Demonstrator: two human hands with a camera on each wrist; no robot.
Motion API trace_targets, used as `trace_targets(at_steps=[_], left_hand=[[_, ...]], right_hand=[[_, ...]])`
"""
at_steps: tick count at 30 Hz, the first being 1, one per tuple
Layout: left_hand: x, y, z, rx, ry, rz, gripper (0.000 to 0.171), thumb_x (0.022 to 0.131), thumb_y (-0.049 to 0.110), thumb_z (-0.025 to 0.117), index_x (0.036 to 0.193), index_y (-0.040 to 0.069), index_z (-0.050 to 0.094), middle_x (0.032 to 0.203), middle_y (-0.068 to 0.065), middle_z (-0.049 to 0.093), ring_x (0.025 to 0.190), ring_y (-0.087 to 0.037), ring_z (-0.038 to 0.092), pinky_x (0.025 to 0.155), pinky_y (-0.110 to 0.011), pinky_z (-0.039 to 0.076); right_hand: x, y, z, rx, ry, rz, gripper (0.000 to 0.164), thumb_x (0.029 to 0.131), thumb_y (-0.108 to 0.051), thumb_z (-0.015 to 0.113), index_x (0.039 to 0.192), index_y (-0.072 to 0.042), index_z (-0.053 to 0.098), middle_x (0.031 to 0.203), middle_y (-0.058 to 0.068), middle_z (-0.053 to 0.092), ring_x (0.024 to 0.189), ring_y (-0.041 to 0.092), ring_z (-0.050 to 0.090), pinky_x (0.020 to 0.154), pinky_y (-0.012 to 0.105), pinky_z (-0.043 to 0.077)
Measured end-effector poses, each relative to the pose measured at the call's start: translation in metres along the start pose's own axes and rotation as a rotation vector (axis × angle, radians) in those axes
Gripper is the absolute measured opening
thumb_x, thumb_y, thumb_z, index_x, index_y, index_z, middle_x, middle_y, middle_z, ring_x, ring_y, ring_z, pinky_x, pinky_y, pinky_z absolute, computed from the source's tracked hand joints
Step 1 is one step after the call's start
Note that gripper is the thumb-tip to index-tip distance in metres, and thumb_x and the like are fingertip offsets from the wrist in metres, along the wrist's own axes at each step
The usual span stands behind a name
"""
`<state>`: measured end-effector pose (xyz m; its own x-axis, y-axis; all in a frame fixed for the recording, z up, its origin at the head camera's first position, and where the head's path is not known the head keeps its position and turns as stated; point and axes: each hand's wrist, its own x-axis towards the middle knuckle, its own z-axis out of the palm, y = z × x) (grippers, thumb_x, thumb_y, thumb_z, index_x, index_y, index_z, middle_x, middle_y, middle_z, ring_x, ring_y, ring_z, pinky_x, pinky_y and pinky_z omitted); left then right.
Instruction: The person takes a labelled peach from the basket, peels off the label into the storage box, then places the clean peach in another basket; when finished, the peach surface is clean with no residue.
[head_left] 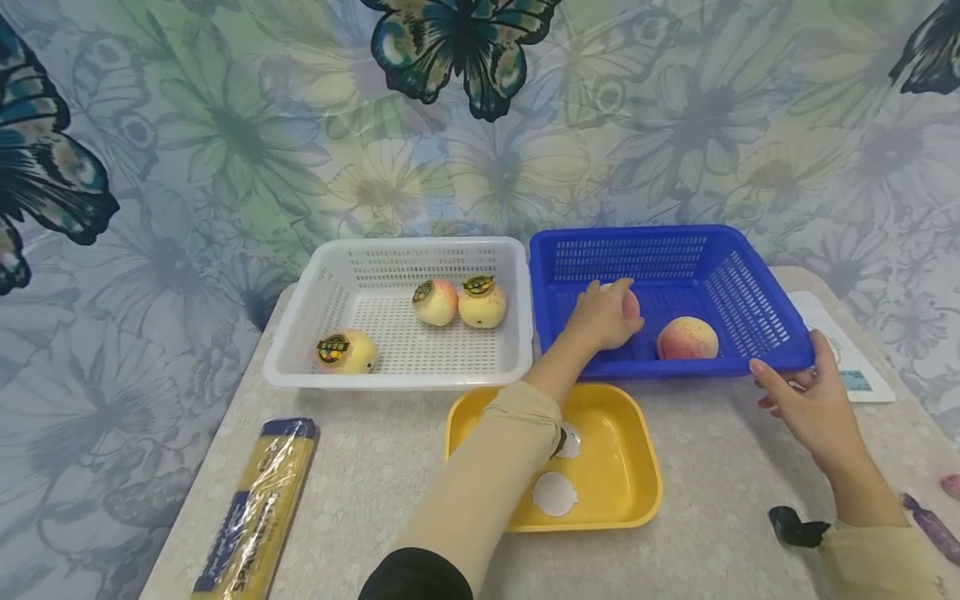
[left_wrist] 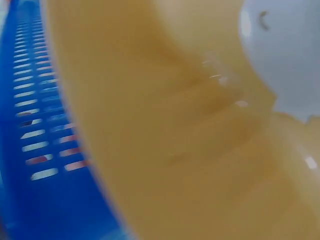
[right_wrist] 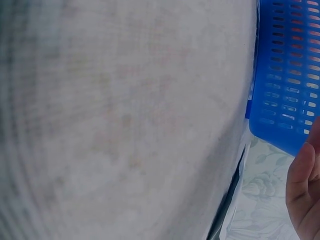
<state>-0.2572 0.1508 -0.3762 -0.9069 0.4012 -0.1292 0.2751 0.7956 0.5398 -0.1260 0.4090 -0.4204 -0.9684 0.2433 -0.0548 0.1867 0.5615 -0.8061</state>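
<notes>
My left hand (head_left: 603,318) reaches into the blue basket (head_left: 607,368) and grips a peach (head_left: 632,305), mostly hidden behind the fingers. Another peach (head_left: 687,338), pink and yellow, lies to its right near the basket's front wall. At the front right corner, my right hand (head_left: 813,408) holds the basket, with the thumb at the rim; the right wrist view catches part of this hand (right_wrist: 305,190) beside the slotted blue wall. Under my left forearm sits a yellow tray (head_left: 637,467) holding round white stickers (head_left: 555,494).
A white basket (head_left: 300,367) on the left holds several peaches with black labels, two (head_left: 435,302) at the back right and one (head_left: 347,351) at front left. A yellow and blue packet (head_left: 258,508) lies front left. A white scale (head_left: 847,350) stands behind the right hand.
</notes>
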Motion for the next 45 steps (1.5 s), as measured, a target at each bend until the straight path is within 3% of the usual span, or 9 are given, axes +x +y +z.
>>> trace_targets(at_steps=[6, 11, 15, 19, 22, 26, 33, 38, 45], left_hand=[[-0.019, 0.016, -0.029, 0.014, 0.017, 0.100, 0.068, 0.096, 0.043, 0.062, 0.155, 0.033, 0.030, 0.161, -0.001, 0.033, 0.151, -0.021, 0.026, 0.119, -0.043, 0.034], [-0.054, 0.022, -0.065, -0.055, 0.050, 0.196, 0.070, 0.095, 0.042, 0.063, 0.155, 0.037, 0.028, 0.164, 0.000, 0.026, 0.153, -0.019, 0.022, 0.119, -0.045, 0.033], [-0.091, 0.010, -0.094, -0.140, 0.087, 0.272, 0.071, 0.095, 0.041, 0.064, 0.156, 0.036, 0.027, 0.164, 0.001, 0.024, 0.153, -0.019, 0.020, 0.122, -0.048, 0.028], [-0.125, -0.022, -0.116, -0.226, 0.204, 0.296, 0.071, 0.094, 0.041, 0.067, 0.155, 0.033, 0.031, 0.162, 0.002, 0.027, 0.151, -0.019, 0.023, 0.122, -0.047, 0.026], [-0.146, -0.056, -0.127, -0.286, 0.313, 0.240, 0.074, 0.091, 0.040, 0.071, 0.154, 0.034, 0.033, 0.161, 0.005, 0.030, 0.150, -0.017, 0.025, 0.122, -0.048, 0.026], [-0.168, -0.112, -0.135, -0.340, 0.409, 0.081, 0.083, 0.086, 0.038, 0.076, 0.155, 0.035, 0.030, 0.162, 0.002, 0.028, 0.150, -0.023, 0.025, 0.120, -0.057, 0.025], [-0.202, -0.199, -0.133, -0.324, 0.495, -0.205, 0.102, 0.081, 0.041, 0.081, 0.159, 0.032, 0.016, 0.166, -0.010, 0.014, 0.152, -0.036, 0.014, 0.115, -0.068, 0.022], [-0.217, -0.230, -0.129, -0.308, 0.502, -0.309, 0.113, 0.079, 0.045, 0.082, 0.161, 0.025, 0.006, 0.167, -0.014, 0.001, 0.153, -0.041, 0.001, 0.113, -0.074, 0.018], [-0.223, -0.249, -0.119, -0.272, 0.532, -0.384, 0.120, 0.073, 0.047, 0.085, 0.161, 0.019, 0.008, 0.166, -0.018, -0.002, 0.152, -0.043, -0.002, 0.115, -0.072, 0.014]], right_hand=[[0.000, 0.001, -0.001, -0.001, -0.007, 0.003, 0.101, 0.099, -0.040, 0.058, 0.156, -0.018, -0.022, 0.083, -0.033, 0.054, 0.070, 0.003, 0.068, 0.059, 0.022, 0.056], [0.000, 0.001, 0.000, -0.011, -0.014, -0.002, 0.101, 0.099, -0.041, 0.058, 0.156, -0.018, -0.022, 0.084, -0.032, 0.054, 0.071, 0.003, 0.068, 0.059, 0.022, 0.056], [0.000, 0.000, 0.000, -0.021, -0.016, 0.001, 0.102, 0.098, -0.042, 0.058, 0.156, -0.016, -0.023, 0.083, -0.032, 0.053, 0.070, 0.003, 0.068, 0.059, 0.021, 0.056], [0.000, -0.001, 0.001, -0.021, -0.016, 0.002, 0.103, 0.099, -0.042, 0.058, 0.156, -0.015, -0.024, 0.082, -0.033, 0.053, 0.069, 0.003, 0.067, 0.058, 0.021, 0.055], [-0.001, -0.001, 0.001, -0.021, -0.018, 0.008, 0.103, 0.099, -0.042, 0.058, 0.155, -0.016, -0.024, 0.081, -0.033, 0.053, 0.069, 0.002, 0.067, 0.058, 0.021, 0.055], [-0.002, -0.002, 0.001, -0.040, -0.015, 0.016, 0.104, 0.098, -0.043, 0.057, 0.155, -0.015, -0.025, 0.080, -0.030, 0.054, 0.068, 0.003, 0.066, 0.057, 0.020, 0.055], [-0.009, -0.006, 0.001, -0.166, 0.064, 0.050, 0.104, 0.095, -0.055, 0.057, 0.158, -0.014, -0.015, 0.063, -0.005, 0.052, 0.050, 0.011, 0.047, 0.043, 0.030, 0.038], [-0.016, -0.013, 0.001, -0.197, 0.182, 0.015, 0.097, 0.093, -0.053, 0.062, 0.161, -0.019, 0.001, 0.057, -0.005, 0.045, 0.044, 0.010, 0.038, 0.038, 0.032, 0.031], [-0.021, -0.038, 0.007, -0.129, 0.247, -0.109, 0.085, 0.093, -0.038, 0.068, 0.159, -0.024, 0.017, 0.060, -0.009, 0.047, 0.046, 0.008, 0.039, 0.040, 0.029, 0.031]])
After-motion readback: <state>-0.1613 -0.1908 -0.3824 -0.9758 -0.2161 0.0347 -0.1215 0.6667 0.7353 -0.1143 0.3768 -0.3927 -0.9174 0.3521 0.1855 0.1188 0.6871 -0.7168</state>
